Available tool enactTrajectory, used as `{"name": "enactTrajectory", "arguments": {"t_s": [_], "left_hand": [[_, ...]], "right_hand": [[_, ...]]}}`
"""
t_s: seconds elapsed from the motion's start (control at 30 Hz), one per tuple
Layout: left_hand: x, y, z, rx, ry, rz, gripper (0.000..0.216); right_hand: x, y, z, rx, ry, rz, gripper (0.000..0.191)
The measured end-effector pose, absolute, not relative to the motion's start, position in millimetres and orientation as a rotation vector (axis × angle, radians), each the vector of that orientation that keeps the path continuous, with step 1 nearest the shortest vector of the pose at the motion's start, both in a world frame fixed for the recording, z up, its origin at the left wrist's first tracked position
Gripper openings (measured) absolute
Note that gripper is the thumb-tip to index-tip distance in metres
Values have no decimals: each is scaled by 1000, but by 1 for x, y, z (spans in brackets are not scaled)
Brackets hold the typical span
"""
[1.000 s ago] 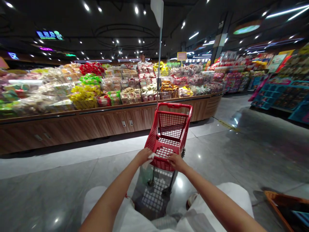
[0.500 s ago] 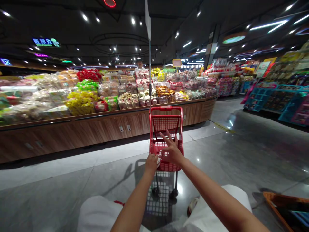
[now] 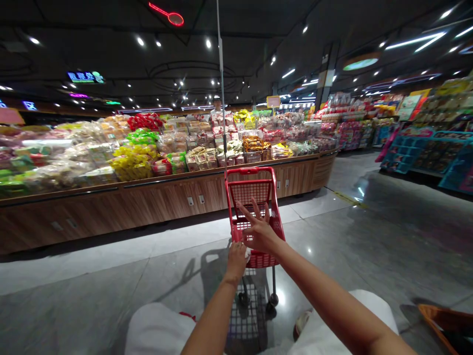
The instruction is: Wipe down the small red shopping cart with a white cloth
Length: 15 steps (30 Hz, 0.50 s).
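A small red shopping cart (image 3: 275, 197) stands in front of me, with a mesh back panel and a red basket. My left hand (image 3: 236, 259) is closed at the basket's near left side, its fingers curled around a small white crumpled thing (image 3: 248, 254). Just above and to the right, my right hand (image 3: 260, 231) hovers over the basket. Several of its fingers are spread apart and point up and left. Its thumb side comes close to my left hand; whether the two touch I cannot tell.
Beyond the cart runs a long wooden display counter (image 3: 166, 199) heaped with bagged snacks. A thin pole (image 3: 222, 88) rises near the cart's handle. Blue racks (image 3: 402, 150) stand at right. An orange-rimmed bin (image 3: 430, 320) sits at lower right. A person (image 3: 217, 106) is behind the counter.
The view has tilted up and turned slightly left. The cart now looks more angled. My hands keep nearly the same pose, and the left has shifted slightly right in view.
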State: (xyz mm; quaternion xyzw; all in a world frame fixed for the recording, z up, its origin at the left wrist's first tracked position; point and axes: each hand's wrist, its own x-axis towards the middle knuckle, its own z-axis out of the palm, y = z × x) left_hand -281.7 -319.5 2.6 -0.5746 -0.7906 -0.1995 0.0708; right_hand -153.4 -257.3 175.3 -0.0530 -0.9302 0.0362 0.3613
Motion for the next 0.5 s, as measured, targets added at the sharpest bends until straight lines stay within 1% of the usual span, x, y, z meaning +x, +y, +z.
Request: {"name": "enactTrajectory", "arguments": {"t_s": [0.07,0.17,0.23,0.33,0.4,0.47,0.5], "left_hand": [[-284,-323,1,-1719,-2387,-604,36],[-289,-331,0,-1749,-2389,-630,33],[-292,-339,3,-1808,-2364,-664,29],[-289,-349,13,-1936,-2325,-732,24],[-278,-348,26,-1947,-2304,-843,24],[-260,-341,39,-1845,-2298,-966,28],[-249,-335,45,-1794,-2300,-991,30]], "right_hand": [[-155,-249,163,-105,-2445,158,6],[-151,-228,126,-148,-2516,313,18],[-143,-213,93,-326,-2548,357,24],[-129,-202,47,-577,-2673,216,37],[-122,-203,28,-686,-2725,70,43],[-118,-207,21,-763,-2719,-33,44],[-117,-208,20,-775,-2721,-51,41]]}}
